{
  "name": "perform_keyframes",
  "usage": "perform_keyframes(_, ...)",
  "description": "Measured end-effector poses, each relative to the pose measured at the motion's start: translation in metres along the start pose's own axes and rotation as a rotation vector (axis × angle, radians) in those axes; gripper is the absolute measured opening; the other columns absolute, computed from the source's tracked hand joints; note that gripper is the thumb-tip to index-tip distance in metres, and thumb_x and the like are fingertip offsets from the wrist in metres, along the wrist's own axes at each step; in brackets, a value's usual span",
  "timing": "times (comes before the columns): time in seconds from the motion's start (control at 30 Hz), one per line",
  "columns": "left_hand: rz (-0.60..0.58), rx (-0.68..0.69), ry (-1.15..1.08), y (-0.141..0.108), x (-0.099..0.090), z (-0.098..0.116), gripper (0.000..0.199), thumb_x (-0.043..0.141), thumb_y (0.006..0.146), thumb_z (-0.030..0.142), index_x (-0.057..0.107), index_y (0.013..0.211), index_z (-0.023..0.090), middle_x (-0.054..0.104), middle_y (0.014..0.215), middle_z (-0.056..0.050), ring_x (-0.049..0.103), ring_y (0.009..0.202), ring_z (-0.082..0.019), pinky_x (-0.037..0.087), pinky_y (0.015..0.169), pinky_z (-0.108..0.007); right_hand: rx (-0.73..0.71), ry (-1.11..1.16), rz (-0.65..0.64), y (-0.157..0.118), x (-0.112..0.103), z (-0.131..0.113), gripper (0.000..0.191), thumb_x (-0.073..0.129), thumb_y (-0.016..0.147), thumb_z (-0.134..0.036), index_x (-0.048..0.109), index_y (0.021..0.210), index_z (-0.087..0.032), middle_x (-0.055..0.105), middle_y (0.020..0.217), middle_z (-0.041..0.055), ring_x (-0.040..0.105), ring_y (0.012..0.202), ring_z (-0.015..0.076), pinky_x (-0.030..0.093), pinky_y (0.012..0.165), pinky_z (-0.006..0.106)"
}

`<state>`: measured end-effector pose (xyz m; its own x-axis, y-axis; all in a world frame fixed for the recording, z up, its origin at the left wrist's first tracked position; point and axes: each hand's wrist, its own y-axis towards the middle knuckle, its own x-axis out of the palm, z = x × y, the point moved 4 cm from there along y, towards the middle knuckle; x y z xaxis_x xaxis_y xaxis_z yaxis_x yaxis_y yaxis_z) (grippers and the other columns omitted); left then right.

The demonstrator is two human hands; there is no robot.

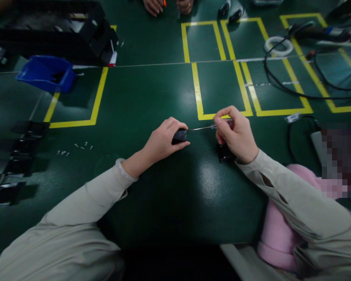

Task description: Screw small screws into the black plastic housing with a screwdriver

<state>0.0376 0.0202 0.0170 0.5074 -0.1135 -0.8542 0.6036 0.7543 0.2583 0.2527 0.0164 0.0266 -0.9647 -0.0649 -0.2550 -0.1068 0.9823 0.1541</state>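
Here, left hand (163, 137) gripping black block (180, 135), right hand (236, 134) pinching screwdriver (213, 126) to block's edge, green tabletop (152, 93) giving room beyond both hands.

text or numbers — none legible

Here on my feed, mid-bench (146, 93), I have the left hand (167, 136) around a block (180, 135); the screwdriver (213, 126) reaches from its right end into the right hand (236, 132), and a loose part (223, 154) sits just under that hand. Over to the far left, a row of parts (19, 166), with screws (63, 152) lying between it and the left hand. Beyond, I see the bin (32, 76), the crate (96, 33) behind it; far right, a ring (289, 46) beside a cable (316, 97).
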Motion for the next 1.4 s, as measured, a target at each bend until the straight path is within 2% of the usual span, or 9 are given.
perform_keyframes(0.17,-0.001,0.001,0.001,0.0006,0.0011,-0.0002,0.036,0.072,0.088,0.035,0.056,0.115,0.017,0.061,0.112,-0.01,0.058,0.106,-0.024,0.05,0.091,-0.038,-0.016,0.055,-0.001,-0.0002,0.0003,-0.0003,0.018,0.062,0.093,-0.037,0.049,0.1,-0.027,0.046,0.052,-0.0099,0.047,0.038,0.0094,0.033,0.037,0.026)
perform_keyframes(0.37,-0.003,0.0,-0.002,0.0004,0.0011,-0.0005,0.036,0.071,0.088,0.035,0.056,0.116,0.017,0.061,0.114,-0.01,0.058,0.107,-0.024,0.05,0.092,-0.038,0.001,0.005,0.006,-0.0001,0.0,-0.0017,0.017,0.059,0.094,-0.04,0.051,0.09,-0.025,0.042,0.046,-0.0099,0.045,0.035,0.0091,0.03,0.036,0.026)
perform_keyframes(0.57,-0.003,-0.004,0.003,0.0004,0.0006,-0.0002,0.036,0.071,0.088,0.034,0.056,0.116,0.018,0.061,0.113,-0.01,0.058,0.107,-0.024,0.05,0.092,-0.038,-0.024,0.045,0.001,-0.0003,0.0007,-0.002,0.017,0.062,0.092,-0.034,0.049,0.099,-0.027,0.046,0.052,-0.0099,0.046,0.038,0.0094,0.033,0.037,0.026)
perform_keyframes(0.77,0.001,-0.002,-0.002,-0.0001,0.0006,-0.0001,0.035,0.071,0.088,0.035,0.056,0.115,0.018,0.061,0.113,-0.009,0.058,0.106,-0.024,0.051,0.092,-0.038,-0.008,0.001,0.003,-0.0002,0.0001,-0.0021,0.023,0.06,0.093,-0.045,0.051,0.086,-0.026,0.043,0.045,-0.0097,0.045,0.035,0.0088,0.03,0.037,0.025)
perform_keyframes(0.97,0.002,0.005,0.002,0.0004,0.0001,0.0006,0.036,0.072,0.088,0.034,0.056,0.115,0.016,0.061,0.112,-0.01,0.058,0.106,-0.024,0.05,0.091,-0.037,-0.018,0.055,-0.001,-0.0007,0.0005,-0.0024,0.016,0.063,0.092,-0.034,0.05,0.097,-0.026,0.047,0.051,-0.0097,0.046,0.038,0.0093,0.034,0.037,0.026)
perform_keyframes(1.2,0.001,0.0,-0.002,0.0,0.0004,-0.0004,0.035,0.071,0.089,0.034,0.056,0.116,0.017,0.061,0.113,-0.01,0.058,0.106,-0.024,0.05,0.092,-0.038,-0.009,-0.007,-0.003,0.0,0.0002,-0.0031,0.017,0.059,0.094,-0.039,0.051,0.088,-0.025,0.046,0.045,-0.0092,0.044,0.035,0.009,0.03,0.037,0.025)
perform_keyframes(1.4,-0.001,0.005,0.002,0.0001,0.0007,-0.0002,0.036,0.072,0.088,0.034,0.056,0.116,0.017,0.061,0.113,-0.01,0.058,0.106,-0.024,0.05,0.091,-0.037,-0.025,0.051,0.002,-0.0001,0.0005,-0.0023,0.015,0.062,0.092,-0.029,0.05,0.099,-0.025,0.047,0.052,-0.0096,0.047,0.038,0.0096,0.034,0.037,0.026)
